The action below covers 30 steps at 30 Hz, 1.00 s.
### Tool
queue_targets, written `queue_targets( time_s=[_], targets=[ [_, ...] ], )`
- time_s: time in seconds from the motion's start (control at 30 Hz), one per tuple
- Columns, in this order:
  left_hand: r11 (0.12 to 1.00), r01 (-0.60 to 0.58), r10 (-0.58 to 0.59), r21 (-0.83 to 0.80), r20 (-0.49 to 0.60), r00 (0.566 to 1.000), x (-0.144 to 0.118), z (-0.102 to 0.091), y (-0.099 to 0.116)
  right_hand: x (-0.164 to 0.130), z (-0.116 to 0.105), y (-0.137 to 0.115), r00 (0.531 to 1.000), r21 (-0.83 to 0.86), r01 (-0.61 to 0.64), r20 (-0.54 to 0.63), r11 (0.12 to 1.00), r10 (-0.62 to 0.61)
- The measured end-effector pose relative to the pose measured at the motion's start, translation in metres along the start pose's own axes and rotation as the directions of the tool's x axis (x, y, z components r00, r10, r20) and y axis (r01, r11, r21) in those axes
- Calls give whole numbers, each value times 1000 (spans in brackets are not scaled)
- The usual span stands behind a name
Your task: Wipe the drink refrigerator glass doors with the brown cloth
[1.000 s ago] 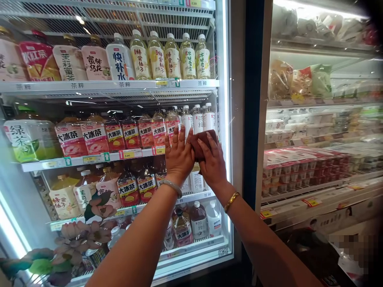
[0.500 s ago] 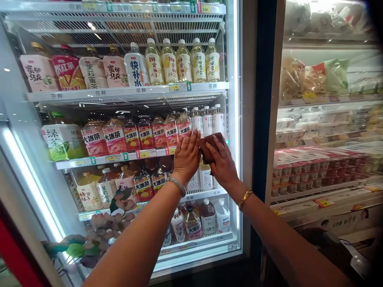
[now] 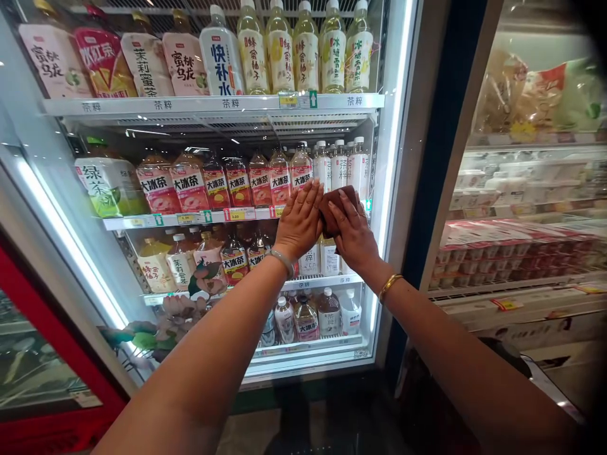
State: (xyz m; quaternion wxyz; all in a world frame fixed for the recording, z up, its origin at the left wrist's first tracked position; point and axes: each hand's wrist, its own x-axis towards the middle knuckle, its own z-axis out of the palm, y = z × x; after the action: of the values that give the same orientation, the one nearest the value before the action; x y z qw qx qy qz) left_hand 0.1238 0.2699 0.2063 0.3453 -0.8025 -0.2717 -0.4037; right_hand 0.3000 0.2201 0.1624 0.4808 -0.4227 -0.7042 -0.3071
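Right hand [image 3: 353, 237] presses a dark brown cloth [image 3: 337, 202] flat on the glass cooler door [image 3: 57, 189], fingers spread for wiping pressure. Left hand [image 3: 298, 224] lies open-palmed beside the cloth, holding nothing, bracing the door.

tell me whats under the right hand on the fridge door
A dark brown cloth lies under the right hand, pressed on the glass door. Its top edge shows; the rest is covered.
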Motion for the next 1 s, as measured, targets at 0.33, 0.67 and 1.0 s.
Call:
queue_targets(
  time_s=[0.33, 0.67, 1.0],
  targets=[
    [1000, 25, -25, -15, 4, 1000, 2, 0, 3, 14, -3, -1, 995, 43, -94, -22, 995, 95],
    [1000, 25, -25, -1, -47, 999, 0, 3, 1, -4, 16, -14, 987, 29, -117, -107, 993, 120],
    [989, 141, -145, -31, -171, 975, -3, 11, -4, 23, 22, -23, 979, -10, -109, -174, 994, 106]
  ],
)
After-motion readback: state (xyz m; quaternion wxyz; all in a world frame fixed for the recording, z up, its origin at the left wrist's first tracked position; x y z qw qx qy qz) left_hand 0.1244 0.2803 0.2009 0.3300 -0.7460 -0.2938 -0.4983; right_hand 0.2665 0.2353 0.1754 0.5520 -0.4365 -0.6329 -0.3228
